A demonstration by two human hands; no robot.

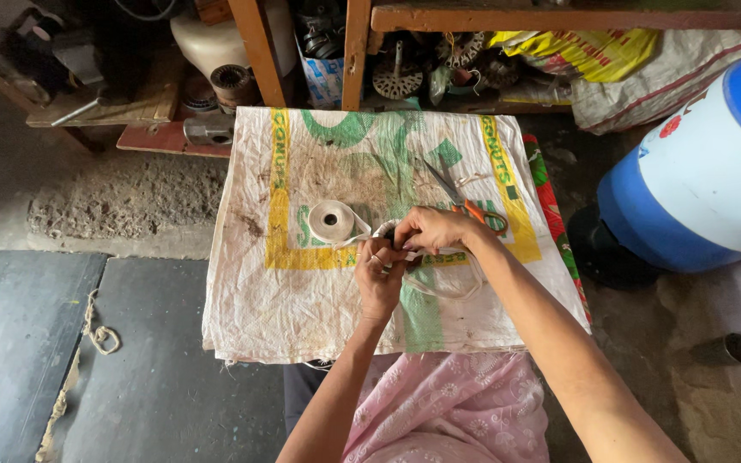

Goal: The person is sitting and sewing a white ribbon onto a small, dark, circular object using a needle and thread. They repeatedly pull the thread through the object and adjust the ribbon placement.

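Surface (559, 214) lay under stained woven sack (302, 291); white tape roll (330, 220) sat mid-sack, orange-handled scissors (465, 199) rested just right of it, blades pointing away.

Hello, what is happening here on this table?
A person works with both hands over a woven sack spread on a low table. The left hand and right hand pinch a white tape close together; it leads from a white roll lying beside them. Orange-handled scissors lie on the sack, untouched.
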